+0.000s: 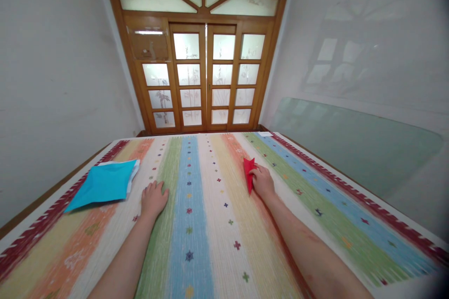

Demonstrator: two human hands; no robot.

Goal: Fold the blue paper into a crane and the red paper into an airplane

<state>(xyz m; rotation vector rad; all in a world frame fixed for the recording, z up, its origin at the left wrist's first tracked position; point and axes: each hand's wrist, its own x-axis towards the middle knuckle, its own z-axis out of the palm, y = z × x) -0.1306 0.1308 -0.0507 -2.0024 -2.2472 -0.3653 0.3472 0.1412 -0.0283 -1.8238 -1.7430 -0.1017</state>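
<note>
A small red folded paper (249, 174), narrow and pointed at its lower end, is pinched in my right hand (263, 181) over the right half of the striped tablecloth (219, 224). The fingers cover its right edge. My left hand (153, 199) rests palm down on the cloth's white and green stripes, fingers loosely spread, with nothing in it. To its left lies a sheet of blue paper (103, 181), with white sheets (134, 175) showing from under its right and upper edges.
Beyond the table's far edge stands a wooden door (205, 74) with glass panes. White walls rise on both sides, and a pale green panel (351, 145) lies along the right one. A small white piece (265, 134) sits at the far right edge of the table.
</note>
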